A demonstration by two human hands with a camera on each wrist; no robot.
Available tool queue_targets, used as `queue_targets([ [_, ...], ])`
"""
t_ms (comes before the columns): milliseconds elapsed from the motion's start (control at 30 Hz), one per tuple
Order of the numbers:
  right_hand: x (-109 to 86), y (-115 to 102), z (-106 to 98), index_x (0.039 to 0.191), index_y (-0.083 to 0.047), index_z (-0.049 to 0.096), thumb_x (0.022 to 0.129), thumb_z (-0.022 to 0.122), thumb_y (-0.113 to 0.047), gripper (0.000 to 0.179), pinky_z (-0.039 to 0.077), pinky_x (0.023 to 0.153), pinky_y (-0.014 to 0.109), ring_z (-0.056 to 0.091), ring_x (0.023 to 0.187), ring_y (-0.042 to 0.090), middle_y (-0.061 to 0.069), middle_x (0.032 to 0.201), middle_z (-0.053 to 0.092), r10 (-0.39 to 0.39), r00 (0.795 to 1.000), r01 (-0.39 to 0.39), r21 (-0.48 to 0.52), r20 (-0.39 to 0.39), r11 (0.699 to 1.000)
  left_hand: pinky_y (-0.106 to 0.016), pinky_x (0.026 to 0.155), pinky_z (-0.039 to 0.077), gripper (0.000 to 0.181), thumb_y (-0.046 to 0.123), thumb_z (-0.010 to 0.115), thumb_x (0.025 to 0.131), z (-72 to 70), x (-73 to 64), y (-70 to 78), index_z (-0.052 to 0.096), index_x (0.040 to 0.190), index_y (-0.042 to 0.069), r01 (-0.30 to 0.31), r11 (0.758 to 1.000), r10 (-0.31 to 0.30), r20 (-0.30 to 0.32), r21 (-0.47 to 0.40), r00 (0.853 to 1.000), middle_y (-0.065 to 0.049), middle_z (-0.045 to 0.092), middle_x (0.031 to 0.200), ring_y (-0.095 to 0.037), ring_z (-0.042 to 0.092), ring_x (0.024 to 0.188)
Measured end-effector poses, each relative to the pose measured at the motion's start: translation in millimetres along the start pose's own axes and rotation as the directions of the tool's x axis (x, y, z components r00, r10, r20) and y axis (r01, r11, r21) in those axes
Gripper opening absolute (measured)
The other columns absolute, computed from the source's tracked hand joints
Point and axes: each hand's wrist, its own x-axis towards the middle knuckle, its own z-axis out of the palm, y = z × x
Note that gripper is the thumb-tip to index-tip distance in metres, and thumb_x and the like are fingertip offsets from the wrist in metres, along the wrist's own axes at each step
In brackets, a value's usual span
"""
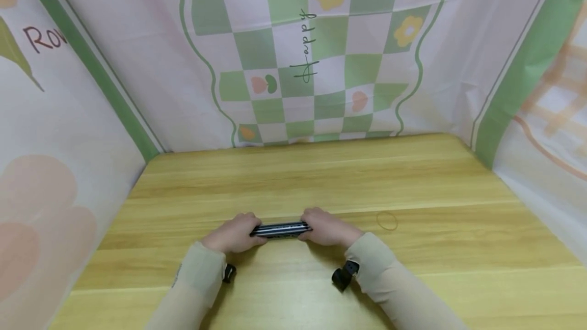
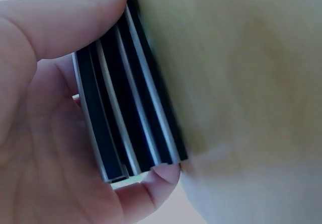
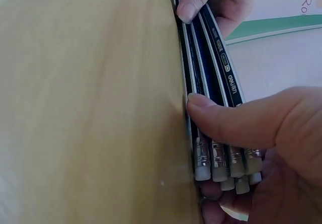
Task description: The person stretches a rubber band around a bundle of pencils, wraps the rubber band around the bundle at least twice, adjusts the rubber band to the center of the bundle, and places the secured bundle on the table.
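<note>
A bundle of dark striped pencils [image 1: 282, 230] lies crosswise between both hands, just over the wooden table. My left hand [image 1: 236, 233] grips the left end, thumb across the pencils and fingers curled beneath, as the left wrist view shows. At the other end my right hand [image 1: 326, 227] holds the bundle with its thumb on top. White erasers in metal bands [image 3: 219, 173] stick out past that thumb in the right wrist view. Several pencils sit side by side, with more erasers showing behind the front row.
A thin rubber band [image 1: 387, 221] lies on the wooden table [image 1: 293, 182] to the right of the right hand. Patterned cloth [image 1: 293, 55] hangs behind the table and along both sides. Small black wrist cameras [image 1: 341, 278] are strapped at the sleeves.
</note>
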Motion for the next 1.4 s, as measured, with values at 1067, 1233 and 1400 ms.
queue_targets([
  [1067,-23.9,45,-33,0.126,0.01,0.061,0.083,0.077,-0.004,0.048,0.054,0.052,0.019,0.057,0.056,0.007,0.004,0.078,0.07,0.142,0.987,-0.014,0.822,-0.081,0.569,-0.03,0.059,0.057,0.045,0.029,0.084,0.079,-27.2,-2.0,11.1,0.071,0.119,0.012,-0.038,0.778,-0.067,-0.143,-0.627,0.987,-0.008,0.072,0.096,-0.018,0.059,0.068],
  [1233,-31.1,47,-40,0.13,0.016,0.054,0.083,0.075,0.001,0.054,0.054,0.054,0.015,0.061,0.061,0.007,0.004,0.083,0.073,0.168,0.982,0.007,0.904,-0.087,0.427,-0.037,0.065,0.062,0.054,0.031,0.085,0.078,-27.6,0.5,12.6,0.069,0.124,0.009,-0.058,0.631,-0.094,-0.151,-0.773,0.984,-0.013,0.074,0.1,-0.03,0.066,0.078],
  [1400,-35.9,48,-44,0.126,0.011,0.06,0.084,0.071,0.005,0.044,0.061,0.066,0.02,0.068,0.069,0.01,0.005,0.087,0.074,0.173,0.978,0.042,0.929,-0.113,0.367,-0.036,0.069,0.064,0.046,0.025,0.083,0.081,-22.8,5.8,17.1,0.07,0.121,0.007,-0.125,0.521,-0.119,-0.217,-0.844,0.969,-0.006,0.076,0.097,-0.025,0.068,0.082],
])
